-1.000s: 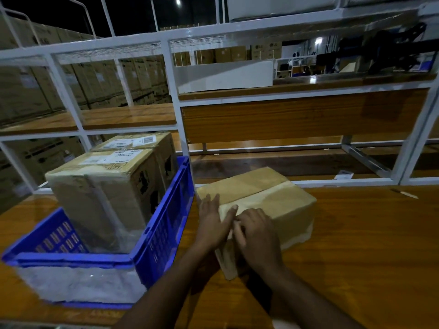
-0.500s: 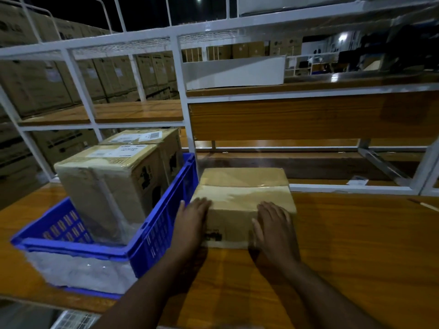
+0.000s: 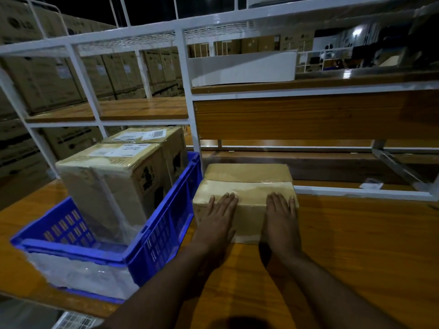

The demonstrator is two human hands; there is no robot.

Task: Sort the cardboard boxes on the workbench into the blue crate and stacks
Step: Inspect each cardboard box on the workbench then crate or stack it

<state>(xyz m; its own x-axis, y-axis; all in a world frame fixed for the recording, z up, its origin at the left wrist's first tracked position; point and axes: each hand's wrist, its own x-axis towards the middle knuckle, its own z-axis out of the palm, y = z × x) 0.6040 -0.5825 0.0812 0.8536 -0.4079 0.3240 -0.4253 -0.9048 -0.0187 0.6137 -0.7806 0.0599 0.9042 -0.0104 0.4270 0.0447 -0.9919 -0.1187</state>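
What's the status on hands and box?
Left hand and right hand flat on taped brown cardboard box. Box on wooden workbench beside blue plastic crate. Nothing blocking.

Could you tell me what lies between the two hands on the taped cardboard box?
Only the taped cardboard box itself: its bare front face shows between left hand and right hand, head view.

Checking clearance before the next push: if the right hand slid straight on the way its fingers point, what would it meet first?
Probably nothing soon: the right hand lies flat on the cardboard box, fingers pointing toward the white shelf frame behind.
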